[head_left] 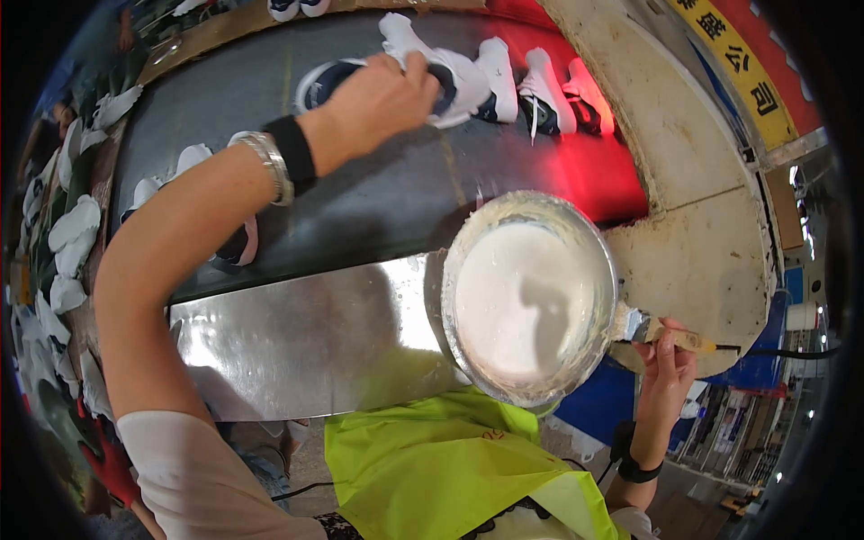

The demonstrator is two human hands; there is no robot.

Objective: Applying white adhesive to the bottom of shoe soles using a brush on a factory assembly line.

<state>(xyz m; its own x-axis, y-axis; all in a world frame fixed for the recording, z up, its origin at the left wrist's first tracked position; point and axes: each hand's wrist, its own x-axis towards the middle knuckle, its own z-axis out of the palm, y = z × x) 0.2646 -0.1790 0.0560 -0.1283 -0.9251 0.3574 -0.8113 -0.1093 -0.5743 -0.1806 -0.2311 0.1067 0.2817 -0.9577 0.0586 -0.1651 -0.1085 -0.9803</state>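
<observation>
My left hand [382, 99] reaches over the dark conveyor belt, its fingers closed at the opening of a white sneaker [463, 85] with a dark navy lining. The far fingertips are partly hidden by the shoe. My right hand [668, 364] grips the wooden handle of a flat brush [635, 326], whose head is at the right rim of a round metal pot [453, 337]. Thick white liquid [504, 297] fills the pot, and dried residue crusts its inner wall. Between belt and apron, a shiny metal sheet [306, 346] lies beside the pot.
More white sneakers [540, 85] stand along the far belt [360, 207], some under red light. Other shoes [232, 247] are near my left arm. White shoe uppers [76, 229] line a rack at left. A worn, pale machine housing [693, 234] borders the right side.
</observation>
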